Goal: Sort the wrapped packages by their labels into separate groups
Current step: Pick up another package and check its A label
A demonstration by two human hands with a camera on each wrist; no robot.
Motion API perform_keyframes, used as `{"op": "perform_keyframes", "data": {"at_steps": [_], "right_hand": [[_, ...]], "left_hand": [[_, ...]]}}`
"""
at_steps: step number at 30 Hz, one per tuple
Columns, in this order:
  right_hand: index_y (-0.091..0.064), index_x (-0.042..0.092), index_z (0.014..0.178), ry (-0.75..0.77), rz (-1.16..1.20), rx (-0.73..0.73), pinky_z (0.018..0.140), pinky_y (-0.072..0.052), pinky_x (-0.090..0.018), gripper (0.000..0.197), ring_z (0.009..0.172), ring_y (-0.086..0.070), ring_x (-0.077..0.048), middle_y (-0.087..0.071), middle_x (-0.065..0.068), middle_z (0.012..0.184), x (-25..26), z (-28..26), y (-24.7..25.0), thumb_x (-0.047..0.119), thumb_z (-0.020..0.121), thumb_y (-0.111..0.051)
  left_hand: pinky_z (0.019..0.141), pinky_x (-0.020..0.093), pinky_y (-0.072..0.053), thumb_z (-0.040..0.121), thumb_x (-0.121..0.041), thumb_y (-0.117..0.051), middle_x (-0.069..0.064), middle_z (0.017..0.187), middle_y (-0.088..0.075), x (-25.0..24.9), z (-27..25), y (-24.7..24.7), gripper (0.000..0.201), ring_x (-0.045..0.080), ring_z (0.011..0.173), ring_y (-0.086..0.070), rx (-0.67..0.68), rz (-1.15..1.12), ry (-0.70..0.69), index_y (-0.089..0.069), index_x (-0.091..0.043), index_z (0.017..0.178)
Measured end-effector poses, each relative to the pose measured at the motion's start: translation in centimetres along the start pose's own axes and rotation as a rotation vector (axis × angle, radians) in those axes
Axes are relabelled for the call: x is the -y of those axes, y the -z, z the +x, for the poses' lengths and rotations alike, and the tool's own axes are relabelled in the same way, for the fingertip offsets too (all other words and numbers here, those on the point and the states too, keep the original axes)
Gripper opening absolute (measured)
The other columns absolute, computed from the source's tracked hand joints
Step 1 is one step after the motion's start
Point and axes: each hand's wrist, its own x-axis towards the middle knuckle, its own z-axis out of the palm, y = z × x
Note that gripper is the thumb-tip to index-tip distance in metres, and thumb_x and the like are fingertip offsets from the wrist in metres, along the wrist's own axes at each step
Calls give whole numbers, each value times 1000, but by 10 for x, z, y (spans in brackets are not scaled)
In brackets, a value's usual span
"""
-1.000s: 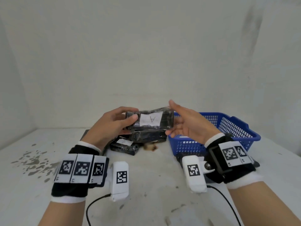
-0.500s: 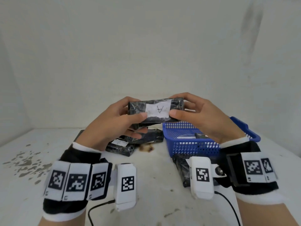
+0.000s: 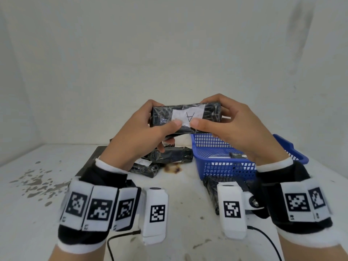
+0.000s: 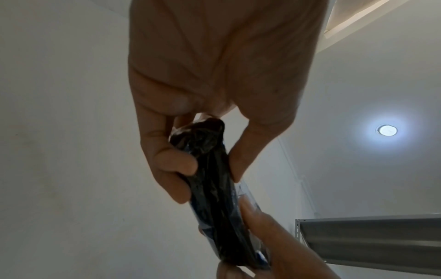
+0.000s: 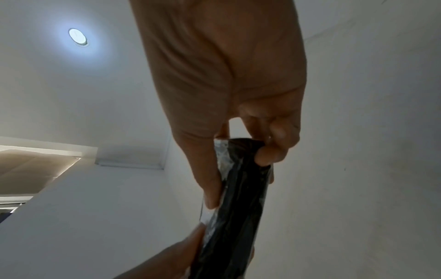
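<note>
A black wrapped package (image 3: 211, 113) with a white label marked "A" is held up in front of the wall by both hands. My left hand (image 3: 150, 129) grips its left end, thumb on the front face; my right hand (image 3: 226, 121) grips the right end, thumb beside the label. The wrist views show the same package edge-on (image 4: 212, 181) (image 5: 241, 203), pinched between thumb and fingers. More black wrapped packages (image 3: 175, 157) lie on the table behind my left hand, one with a white label (image 3: 144, 162). Another package (image 3: 211, 189) lies in front of the basket.
A blue mesh basket (image 3: 226, 166) stands at the right on the white table (image 3: 178, 204), with a package inside it. A brown stain marks the table between the pile and the basket. Grey paint flecks spread at the left. White walls close the back and sides.
Both hands have lifted the "A" package higher and toward me. My right hand, open beside it a second ago, now grips its right end.
</note>
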Motion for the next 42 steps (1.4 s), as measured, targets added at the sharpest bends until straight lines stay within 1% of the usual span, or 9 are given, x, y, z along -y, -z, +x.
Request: {"op": "perform_keyframes", "data": {"at_steps": [8,14,16,20,26,32,38,40,42], "right_hand": [[-68,31,97,17,-16,-40,85,-60,-38,39,88,-73,-18,-76,9,94,3,-2,-6,47,65,-83],[-69,28,106,-34,83,19,63,-51,-23,26,75,-68,-9,-77,3,99,2,-1,3,39,82,-70],[-69,28,106,-28,100,6,65,-50,-27,18,79,-66,-17,-76,-3,102,2,-1,6,32,88,-67],[-72,29,98,-27,135,-8,64,-48,-32,28,78,-57,-39,-76,-5,99,4,-1,5,47,78,-65],[-70,21,90,-15,102,-43,51,-42,-17,12,47,-52,-4,-73,3,80,9,-4,2,33,90,-68],[-67,19,87,36,92,-63,50,-41,-9,16,47,-55,0,-65,15,64,12,-5,-2,32,83,-75],[-66,25,82,59,117,-37,60,-45,-31,23,62,-54,-17,-71,1,92,13,-6,-4,38,73,-82],[-67,29,87,74,143,-32,62,-47,-31,20,77,-62,-17,-72,4,110,12,-5,-4,33,75,-83],[-65,33,110,77,186,-24,67,-52,-28,35,89,-69,-15,-69,6,121,12,-4,-5,36,78,-79]], "left_hand": [[53,26,-51,84,-30,-72,-2,84,-72,-3,-2,-2,29,13,68,-71,-36,48,-29,-54,-16,103],[55,30,-53,97,-18,-55,13,95,-71,-2,0,5,12,29,76,-72,-18,-90,-17,-61,-13,105],[54,28,-53,99,-20,-52,13,95,-71,-3,-1,7,16,29,77,-72,-12,-115,-27,-63,-11,106],[50,23,-52,99,-22,-51,13,94,-71,-3,-1,8,16,29,77,-73,-19,-131,-32,-63,-12,101],[48,22,-51,90,-32,-63,8,88,-72,-2,-1,2,15,18,67,-72,-65,-50,-74,-61,-17,94],[47,24,-50,83,-39,-70,-3,78,-70,-4,-3,-2,28,11,62,-70,-129,34,-114,-59,-16,95],[62,30,-59,80,-63,-54,-9,77,-62,-10,-6,-5,35,12,72,-65,-105,19,-98,-55,-31,94],[63,33,-58,89,-52,-56,-3,86,-64,-11,-5,-6,23,16,79,-67,-105,-51,-70,-50,-36,105],[68,36,-57,83,-39,-71,3,89,-68,-10,-3,-3,38,19,79,-68,-140,-126,-42,-52,-29,114]]}}
